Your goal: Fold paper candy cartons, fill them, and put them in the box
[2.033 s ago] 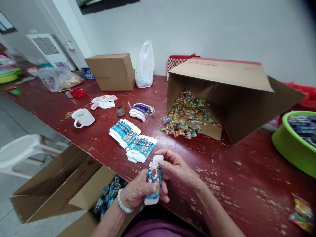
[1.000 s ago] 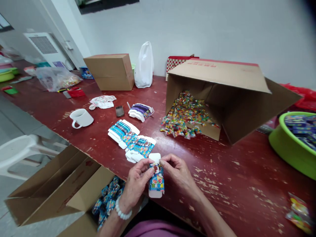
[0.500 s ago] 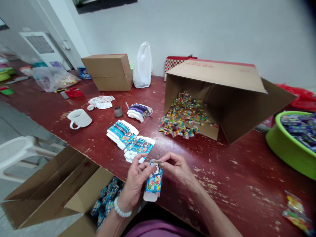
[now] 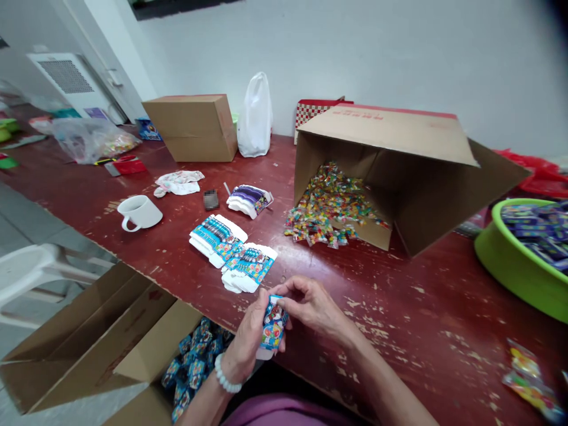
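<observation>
The red-brown desk (image 4: 412, 343), its paint worn through in patches, runs along the wall. Towards its far edge a large cardboard carton (image 4: 386, 127) lies on its side, small candy packets (image 4: 331, 204) heaped inside and spreading past its mouth. Below the near edge an open box (image 4: 155, 340) holds filled blue packs (image 4: 195, 361). A closed carton (image 4: 195, 133) stands by the far edge, left of a knotted white plastic bag (image 4: 256, 121). At the right, a green basin (image 4: 510, 272) holds purple packs (image 4: 536, 228).

Both hands are at the desk's near edge. The left hand (image 4: 248, 334), a beaded bracelet (image 4: 227, 376) at its wrist, grips a small blue candy box (image 4: 272, 331) along its side; the right hand (image 4: 313, 305) pinches that box's upper end, a white flap showing at the lower end. Just beyond lie two stacks of flat blue cartons (image 4: 231, 251), touching; past them sits a purple stack (image 4: 249, 199). A white mug (image 4: 141, 213) stands near the left stretch of the near edge.
</observation>
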Motion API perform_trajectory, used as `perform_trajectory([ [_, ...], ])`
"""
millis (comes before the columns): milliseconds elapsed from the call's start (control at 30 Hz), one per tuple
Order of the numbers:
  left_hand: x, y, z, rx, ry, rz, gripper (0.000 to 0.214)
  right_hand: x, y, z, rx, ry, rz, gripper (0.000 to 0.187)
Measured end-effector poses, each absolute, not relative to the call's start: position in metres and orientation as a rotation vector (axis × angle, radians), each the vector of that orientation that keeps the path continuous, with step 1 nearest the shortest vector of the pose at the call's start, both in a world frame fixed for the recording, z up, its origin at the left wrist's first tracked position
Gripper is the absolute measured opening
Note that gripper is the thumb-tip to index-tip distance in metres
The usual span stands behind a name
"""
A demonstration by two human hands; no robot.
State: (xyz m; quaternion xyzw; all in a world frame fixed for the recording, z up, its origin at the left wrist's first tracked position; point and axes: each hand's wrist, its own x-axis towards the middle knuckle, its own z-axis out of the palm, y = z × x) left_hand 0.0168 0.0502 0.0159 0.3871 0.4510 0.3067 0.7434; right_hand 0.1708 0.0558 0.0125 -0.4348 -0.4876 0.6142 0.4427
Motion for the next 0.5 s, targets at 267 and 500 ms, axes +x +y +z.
perform_trajectory([
  [267, 0.009, 0.053, 0.012, 0.994, 0.954, 0.593, 0.074, 0.167, 0.057, 0.009, -0.934, -0.967, 1.639, 0.023],
  [500, 0.007, 0.056, 0.015, 0.992, 0.964, 0.635, 0.061, 0.168, 0.044, 0.025, -1.042, -1.389, 1.341, 0.019],
])
